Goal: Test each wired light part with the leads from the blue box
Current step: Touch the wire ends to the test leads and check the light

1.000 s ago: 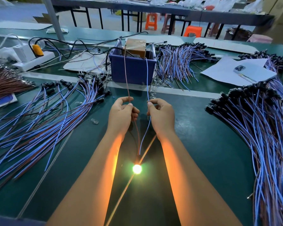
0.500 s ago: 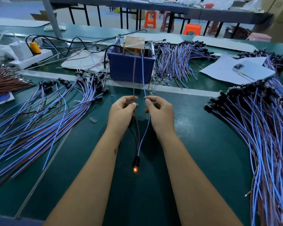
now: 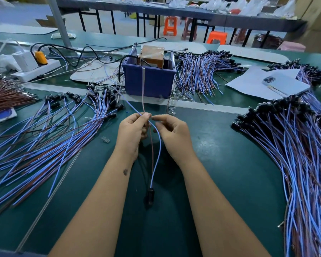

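The wired light part (image 3: 150, 195), a black holder that is unlit, lies on the green mat between my forearms. Its brown and blue wires run up to my hands. My left hand (image 3: 132, 134) pinches both wires at its fingertips. Above the pinch the brown wire points at the blue box (image 3: 148, 84) and the blue wire slants off to the left. My right hand (image 3: 174, 136) is loosely curled. Its index tip touches the left thumb, and the blue wire runs past its thumb. Metal leads stand in the box beside a taped brown block.
Piles of wired light parts lie left (image 3: 54, 130), right (image 3: 295, 145) and behind the box (image 3: 202, 76). A power strip (image 3: 35, 69) sits back left, a phone (image 3: 283, 84) on paper back right. A bundle of brown wires (image 3: 6, 95) and loose clear bulbs (image 3: 105, 140) are nearby.
The light glowed brightly, dimmed, and is now off. The blue wire's end swung left away from the box. My hands moved together and the left hand took both wires.
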### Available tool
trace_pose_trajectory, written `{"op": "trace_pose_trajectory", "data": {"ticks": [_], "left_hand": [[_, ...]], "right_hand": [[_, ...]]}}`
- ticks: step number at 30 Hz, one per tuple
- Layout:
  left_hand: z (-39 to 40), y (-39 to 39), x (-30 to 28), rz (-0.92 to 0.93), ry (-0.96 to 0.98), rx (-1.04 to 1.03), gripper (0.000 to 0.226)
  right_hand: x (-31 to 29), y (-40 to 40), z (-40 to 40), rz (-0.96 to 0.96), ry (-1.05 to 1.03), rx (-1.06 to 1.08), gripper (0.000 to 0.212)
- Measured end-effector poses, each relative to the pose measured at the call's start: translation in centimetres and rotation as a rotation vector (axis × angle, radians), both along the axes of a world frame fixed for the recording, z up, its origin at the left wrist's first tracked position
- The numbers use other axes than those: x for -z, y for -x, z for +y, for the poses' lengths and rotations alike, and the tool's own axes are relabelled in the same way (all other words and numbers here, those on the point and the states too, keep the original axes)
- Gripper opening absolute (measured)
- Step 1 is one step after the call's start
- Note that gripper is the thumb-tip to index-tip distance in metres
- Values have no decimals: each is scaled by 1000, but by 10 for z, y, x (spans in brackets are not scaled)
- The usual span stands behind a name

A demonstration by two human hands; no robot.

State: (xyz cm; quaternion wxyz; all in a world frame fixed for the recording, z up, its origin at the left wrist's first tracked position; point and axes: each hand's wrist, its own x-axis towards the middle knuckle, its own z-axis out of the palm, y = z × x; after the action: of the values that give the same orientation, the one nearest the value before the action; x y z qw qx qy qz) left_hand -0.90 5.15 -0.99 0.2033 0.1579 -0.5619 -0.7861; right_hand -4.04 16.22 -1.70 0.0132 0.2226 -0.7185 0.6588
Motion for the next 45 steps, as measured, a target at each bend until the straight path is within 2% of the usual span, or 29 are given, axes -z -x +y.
{"op": "trace_pose_trajectory", "data": {"ticks": [4,7,10,15,17,20,23,25,29,33,35,37,39,41,43,45], "left_hand": [[-6,-1,-1,56,-160,-49,17],[-7,-2,-2,97,-243,-69,17],[-6,-1,-2,120,-327,-111,16],[-10,1,2,167,-428,-188,11],[-10,2,3,163,-408,-172,13],[-5,3,7,126,-201,-159,16],[7,-1,14,88,324,-185,18],[22,-7,15,145,604,-148,16],[71,-18,10,416,836,29,7],[138,-24,-6,544,882,229,9],[166,-27,-14,500,868,438,24],[185,-28,-17,411,950,677,42],[194,-29,-14,343,1049,792,45],[195,-31,-8,288,1051,793,36],[187,-32,-1,231,1014,736,29],[174,-31,5,189,965,668,26]], "right_hand": [[2,-3,-2,25,-63,-150,48],[1,-5,-4,-21,24,-236,40],[-1,-2,1,-66,127,-146,23],[-6,6,8,-310,391,58,29],[-7,9,11,-357,471,110,32],[-10,11,16,-378,557,175,35],[-15,16,27,-374,575,264,36],[-19,19,42,-355,545,356,35],[-35,33,91,-220,294,538,36],[-59,46,158,-62,-168,703,35],[-70,47,192,13,-438,747,36],[-78,46,224,25,-665,755,37],[-81,42,250,-10,-835,758,35],[-79,36,265,-102,-928,782,23],[-74,31,267,-166,-1006,849,33],[-71,27,254,-108,-1046,933,41]]}}
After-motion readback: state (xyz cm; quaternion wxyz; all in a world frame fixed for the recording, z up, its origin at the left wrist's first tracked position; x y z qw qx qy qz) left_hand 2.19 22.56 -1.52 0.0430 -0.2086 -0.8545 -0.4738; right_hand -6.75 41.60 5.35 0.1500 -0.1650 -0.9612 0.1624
